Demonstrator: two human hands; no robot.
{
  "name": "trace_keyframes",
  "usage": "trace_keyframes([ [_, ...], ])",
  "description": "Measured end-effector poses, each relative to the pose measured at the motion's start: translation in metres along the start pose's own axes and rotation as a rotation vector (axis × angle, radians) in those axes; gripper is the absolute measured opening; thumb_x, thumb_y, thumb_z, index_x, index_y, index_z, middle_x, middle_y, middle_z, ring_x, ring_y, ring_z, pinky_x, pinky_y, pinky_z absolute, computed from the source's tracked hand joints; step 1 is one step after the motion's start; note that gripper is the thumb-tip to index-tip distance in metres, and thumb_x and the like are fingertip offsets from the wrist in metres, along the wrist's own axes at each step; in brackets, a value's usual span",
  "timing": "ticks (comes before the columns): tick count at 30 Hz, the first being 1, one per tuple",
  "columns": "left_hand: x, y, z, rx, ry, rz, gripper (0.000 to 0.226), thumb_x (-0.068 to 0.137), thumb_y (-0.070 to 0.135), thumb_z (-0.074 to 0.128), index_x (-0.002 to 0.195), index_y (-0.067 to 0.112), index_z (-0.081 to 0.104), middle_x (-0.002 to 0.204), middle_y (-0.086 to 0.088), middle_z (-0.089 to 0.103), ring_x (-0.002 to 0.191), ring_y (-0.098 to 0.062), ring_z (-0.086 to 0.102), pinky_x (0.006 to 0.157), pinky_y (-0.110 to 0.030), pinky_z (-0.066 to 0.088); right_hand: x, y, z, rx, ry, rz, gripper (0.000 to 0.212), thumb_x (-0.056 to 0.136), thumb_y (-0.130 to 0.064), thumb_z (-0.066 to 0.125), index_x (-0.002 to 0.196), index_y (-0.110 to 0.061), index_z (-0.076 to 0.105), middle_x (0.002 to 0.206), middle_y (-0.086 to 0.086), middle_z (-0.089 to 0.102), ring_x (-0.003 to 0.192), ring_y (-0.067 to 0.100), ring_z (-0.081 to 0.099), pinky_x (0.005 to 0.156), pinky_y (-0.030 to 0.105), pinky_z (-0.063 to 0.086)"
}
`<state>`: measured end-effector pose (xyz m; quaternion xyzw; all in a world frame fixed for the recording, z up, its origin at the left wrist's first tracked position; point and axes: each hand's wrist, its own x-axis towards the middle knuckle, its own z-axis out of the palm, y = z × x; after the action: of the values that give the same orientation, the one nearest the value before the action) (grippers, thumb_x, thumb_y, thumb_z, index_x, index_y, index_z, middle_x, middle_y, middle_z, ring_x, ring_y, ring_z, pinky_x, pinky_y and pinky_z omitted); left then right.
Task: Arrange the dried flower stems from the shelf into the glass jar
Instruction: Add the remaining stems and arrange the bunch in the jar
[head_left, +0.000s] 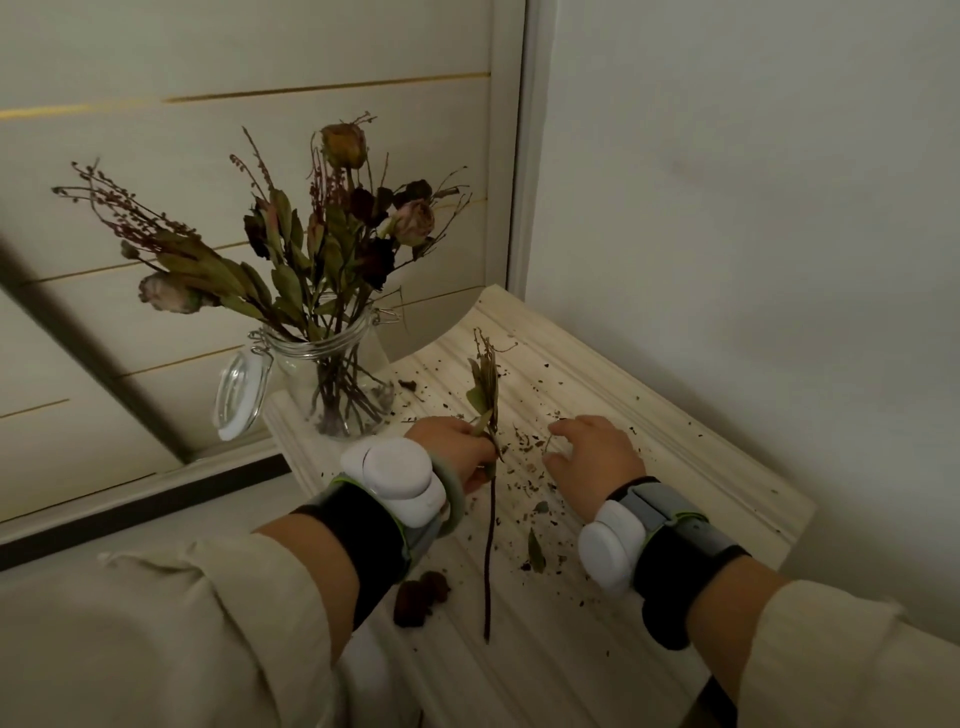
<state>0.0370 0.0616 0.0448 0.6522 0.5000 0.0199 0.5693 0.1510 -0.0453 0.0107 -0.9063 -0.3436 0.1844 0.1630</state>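
1. My left grip (457, 452) pinches a dried stem (489, 545) just below its leaves, over the shelf (649, 415) and near the glass jar (332, 374).
2. My right grip (592, 452) rests loosely curled among crumbs (522, 441), apparently empty.
3. The stem looks light, stiff and brittle, so I'd hold the bare stalk gently.

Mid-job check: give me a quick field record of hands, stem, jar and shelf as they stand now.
left hand: grips one dried stem near its leafy top, above the shelf
right hand: curled over the shelf; unclear whether it pinches anything
glass jar: upright on the shelf, lid hanging open, dried flowers already inside
shelf litter: crumbs, one loose leaf, dark fallen flower heads near the front
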Motion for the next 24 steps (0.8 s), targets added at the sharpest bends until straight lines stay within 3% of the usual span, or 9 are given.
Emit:
trace_keyframes([
  [7,-0.015,0.010,-0.030,-0.105,0.027,0.063,0.015,0.083,0.007,0.064,0.068,0.012,0.063,0.101,-0.023,0.070,0.078,-0.027,0.062,0.075,-0.033,0.054,-0.003,-0.028,-0.007,0.017,0.019,-0.075,0.042,0.094,-0.035,0.047,0.135,-0.029,0.045,0.149,0.001,0.034,0.135,0.023,0.034,0.112,0.040,0.031],
  [12,-0.025,0.019,-0.059,-0.173,0.052,0.122,0.016,0.083,0.006,0.063,0.069,0.012,0.064,0.096,-0.020,0.071,0.078,-0.023,0.062,0.062,-0.023,0.053,-0.006,-0.046,-0.008,0.044,0.015,-0.121,0.042,0.093,-0.035,0.048,0.135,-0.029,0.046,0.149,0.001,0.033,0.135,0.023,0.033,0.112,0.041,0.031],
  [22,-0.049,0.038,-0.112,-0.214,0.106,0.205,0.009,0.084,0.007,0.062,0.076,0.011,0.065,0.099,-0.019,0.072,0.082,-0.027,0.064,0.083,-0.037,0.055,-0.012,-0.088,-0.010,0.031,0.019,-0.191,0.042,0.094,-0.035,0.047,0.135,-0.027,0.045,0.149,0.001,0.034,0.136,0.023,0.034,0.113,0.037,0.031],
  [24,-0.051,0.037,-0.114,-0.177,0.089,0.188,0.009,0.084,0.008,0.063,0.077,0.011,0.066,0.099,-0.017,0.072,0.086,-0.026,0.066,0.081,-0.035,0.056,-0.014,-0.092,-0.010,0.034,0.015,-0.198,0.042,0.094,-0.035,0.047,0.136,-0.028,0.045,0.150,0.001,0.033,0.137,0.023,0.033,0.113,0.037,0.031],
])
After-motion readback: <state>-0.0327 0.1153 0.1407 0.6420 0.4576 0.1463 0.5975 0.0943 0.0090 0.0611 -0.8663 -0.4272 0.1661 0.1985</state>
